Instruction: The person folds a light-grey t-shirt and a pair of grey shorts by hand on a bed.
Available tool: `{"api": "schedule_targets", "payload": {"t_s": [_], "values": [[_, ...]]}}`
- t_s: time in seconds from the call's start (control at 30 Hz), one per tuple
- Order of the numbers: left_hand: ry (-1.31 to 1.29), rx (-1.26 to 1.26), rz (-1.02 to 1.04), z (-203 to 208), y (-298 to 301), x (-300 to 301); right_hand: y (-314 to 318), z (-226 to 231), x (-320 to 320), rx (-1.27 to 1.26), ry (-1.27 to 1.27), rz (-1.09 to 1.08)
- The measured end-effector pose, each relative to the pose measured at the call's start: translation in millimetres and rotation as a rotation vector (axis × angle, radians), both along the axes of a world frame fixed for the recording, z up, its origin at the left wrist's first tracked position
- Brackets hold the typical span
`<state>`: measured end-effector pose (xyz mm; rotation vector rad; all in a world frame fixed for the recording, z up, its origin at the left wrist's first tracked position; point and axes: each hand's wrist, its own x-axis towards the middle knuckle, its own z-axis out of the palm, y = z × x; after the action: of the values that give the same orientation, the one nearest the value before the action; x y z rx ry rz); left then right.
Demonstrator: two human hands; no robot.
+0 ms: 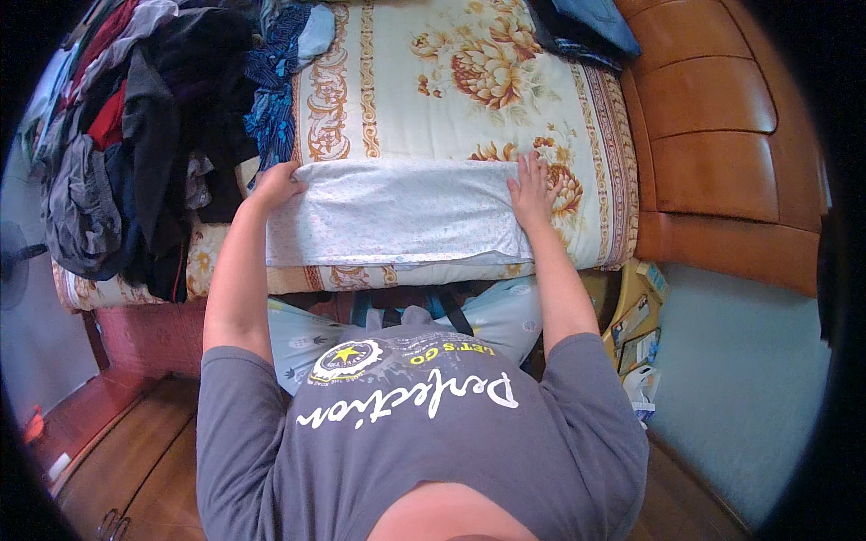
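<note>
A white cloth with a fine speckled print (397,212) lies folded into a long rectangle across the near edge of the bed. My left hand (278,186) is closed at its far left corner, fingers curled over the edge with the thumb pointing inward. At the opposite end, my right hand (534,191) rests flat with fingers spread, partly on the cloth's far right corner and partly on the flowered bedspread (433,117). Between the hands the cloth lies mostly smooth, with slight creases toward the right end. A layered edge shows along its near side.
A big heap of dark clothes (149,117) covers the bed's left side, with a blue patterned garment (271,99) beside it. Folded jeans (595,27) lie at the far right. A brown leather headboard (713,117) borders the right, above a small shelf (636,316) with items.
</note>
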<state>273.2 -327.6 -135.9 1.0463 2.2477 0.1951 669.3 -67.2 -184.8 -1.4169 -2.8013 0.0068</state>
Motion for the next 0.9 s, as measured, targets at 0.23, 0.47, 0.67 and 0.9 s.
{"api": "schedule_targets", "payload": {"t_s": [0.23,0.47,0.67,0.9], "values": [[0.084,0.01,-0.233,28,1,3,3,46,-62,-0.302,-0.076,0.405],[0.17,0.167,-0.17,125,14,-7,33,159,-65,-0.583,-0.059,0.345],[0.725,0.542,-0.298,172,-42,10,-19,223,-32,0.034,0.29,0.545],[0.741,0.637,-0.245,5,-115,75,-67,51,21,0.166,0.222,0.542]]}}
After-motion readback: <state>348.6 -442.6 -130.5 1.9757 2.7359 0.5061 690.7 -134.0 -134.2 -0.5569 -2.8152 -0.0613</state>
